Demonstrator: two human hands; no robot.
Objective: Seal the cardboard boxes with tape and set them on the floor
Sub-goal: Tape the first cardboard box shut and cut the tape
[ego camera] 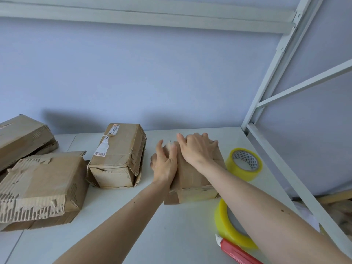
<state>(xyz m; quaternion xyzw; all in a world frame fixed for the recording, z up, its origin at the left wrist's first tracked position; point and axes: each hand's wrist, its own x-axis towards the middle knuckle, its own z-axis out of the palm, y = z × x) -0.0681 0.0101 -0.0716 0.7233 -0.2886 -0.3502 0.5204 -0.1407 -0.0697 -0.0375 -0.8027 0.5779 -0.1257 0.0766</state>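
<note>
A small cardboard box (pixel 192 180) lies on the white table (pixel 144 221) right of centre. My left hand (pixel 165 164) holds its left side, thumb up over the top edge. My right hand (pixel 198 149) lies on the box's top, its fingers curled over the far edge. Two yellow tape rolls sit to the right: one (pixel 245 164) lies flat behind the box, the other (pixel 226 225) stands on edge near my right forearm. Three more worn boxes rest on the left: one (pixel 118 157) with labels in the middle, a torn one (pixel 42 187) in front, another (pixel 21 138) at the back left.
A red and white cutter (pixel 236 252) lies at the bottom right beside the near tape roll. A white metal frame (pixel 297 168) runs along the table's right edge, with a beam overhead. A pale wall closes the back. Clutter lies beyond the frame at lower right.
</note>
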